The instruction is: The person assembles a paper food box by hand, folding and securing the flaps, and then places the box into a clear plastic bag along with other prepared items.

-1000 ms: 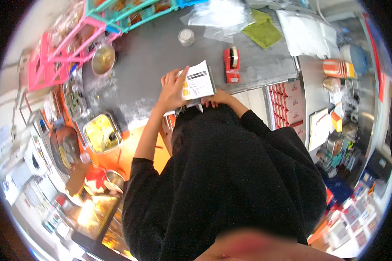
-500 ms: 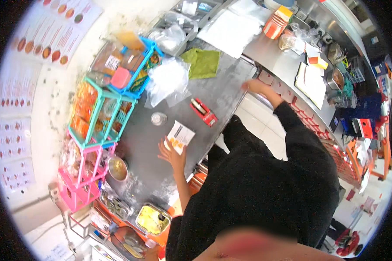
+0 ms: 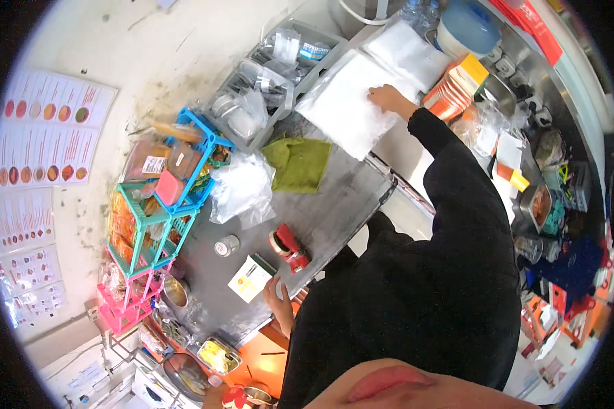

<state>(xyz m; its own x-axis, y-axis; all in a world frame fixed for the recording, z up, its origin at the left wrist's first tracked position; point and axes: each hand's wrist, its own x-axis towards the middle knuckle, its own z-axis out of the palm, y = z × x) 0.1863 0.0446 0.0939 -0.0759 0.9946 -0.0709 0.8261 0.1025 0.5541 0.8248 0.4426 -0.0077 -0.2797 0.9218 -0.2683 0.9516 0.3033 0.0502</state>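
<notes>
My left hand (image 3: 278, 301) is at the table's near edge, fingers apart, close to the corner of a white printed card (image 3: 250, 279) with orange spots. A dark green strip lies along the card's edge. My right hand (image 3: 391, 101) reaches far forward onto a stack of thin white plastic bags (image 3: 344, 102), its bent fingers together on the upper ones. How much plastic the fingertips hold is hard to see. Between the hands, a red tape dispenser (image 3: 292, 249) and a small white-lidded jar (image 3: 226, 245) stand on the dark table (image 3: 344, 194).
A green cloth (image 3: 299, 165) and crumpled clear bags (image 3: 242, 187) lie beyond the jar. Stacked coloured baskets (image 3: 150, 232) line the left wall. Grey bins (image 3: 273, 85) stand behind; an orange-and-white box (image 3: 457, 85) is right of the bags. A metal bowl (image 3: 176, 292) sits at left.
My right hand has moved from the table's right edge forward onto the white bags. My left hand has drawn back from lying on the card to beside its corner. The view has shifted.
</notes>
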